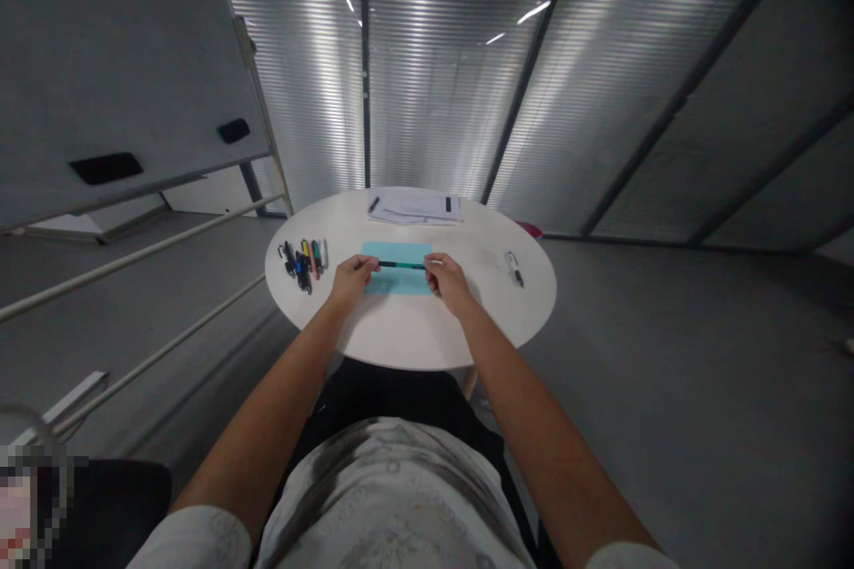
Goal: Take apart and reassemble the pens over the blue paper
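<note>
Currently, left hand and right hand gripping pen.

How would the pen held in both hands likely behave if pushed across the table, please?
The pen looks stiff, spanning straight from left hand to right hand. Being slim, it is probably light and may roll on the smooth tabletop, unless an unseen clip stops it.

We have open tabletop right of our right fingers up to a lone pen, while clustered pens block left of our left fingers.
</note>
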A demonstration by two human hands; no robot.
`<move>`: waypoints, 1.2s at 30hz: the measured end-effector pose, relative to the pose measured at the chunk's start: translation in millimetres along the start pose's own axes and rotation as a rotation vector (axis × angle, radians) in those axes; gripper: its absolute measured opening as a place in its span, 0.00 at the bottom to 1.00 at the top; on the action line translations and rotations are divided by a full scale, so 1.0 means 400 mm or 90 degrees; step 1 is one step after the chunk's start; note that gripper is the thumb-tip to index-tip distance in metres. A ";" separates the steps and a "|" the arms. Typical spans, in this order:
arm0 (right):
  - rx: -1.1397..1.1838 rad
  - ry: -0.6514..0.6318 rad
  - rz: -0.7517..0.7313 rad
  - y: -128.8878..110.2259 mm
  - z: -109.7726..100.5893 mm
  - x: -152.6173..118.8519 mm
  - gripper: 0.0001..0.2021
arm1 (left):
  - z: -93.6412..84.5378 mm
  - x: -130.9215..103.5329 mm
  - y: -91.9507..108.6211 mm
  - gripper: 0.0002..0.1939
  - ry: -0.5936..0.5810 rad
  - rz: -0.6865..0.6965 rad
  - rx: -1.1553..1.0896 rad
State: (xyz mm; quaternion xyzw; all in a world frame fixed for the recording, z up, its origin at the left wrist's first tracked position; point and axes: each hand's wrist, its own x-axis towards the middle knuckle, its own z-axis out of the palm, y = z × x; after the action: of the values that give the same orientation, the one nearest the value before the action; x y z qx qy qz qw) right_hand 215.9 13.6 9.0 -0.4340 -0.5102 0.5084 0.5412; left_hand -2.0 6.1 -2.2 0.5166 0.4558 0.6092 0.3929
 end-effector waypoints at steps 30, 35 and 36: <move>-0.007 0.012 -0.034 0.012 -0.003 0.010 0.21 | 0.005 -0.003 0.007 0.13 0.005 -0.002 -0.041; -0.026 -0.016 -0.019 0.011 -0.005 0.006 0.22 | 0.007 -0.012 0.023 0.13 0.002 -0.006 -0.047; -0.032 -0.020 -0.019 0.009 -0.005 0.005 0.21 | 0.007 -0.013 0.025 0.13 0.003 -0.006 -0.046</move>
State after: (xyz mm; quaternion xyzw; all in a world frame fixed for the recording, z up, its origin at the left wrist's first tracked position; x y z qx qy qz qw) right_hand 217.3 15.9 5.5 -0.4318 -0.5377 0.4940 0.5296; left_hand 1.3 -1.2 6.1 0.4985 0.4369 0.6246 0.4130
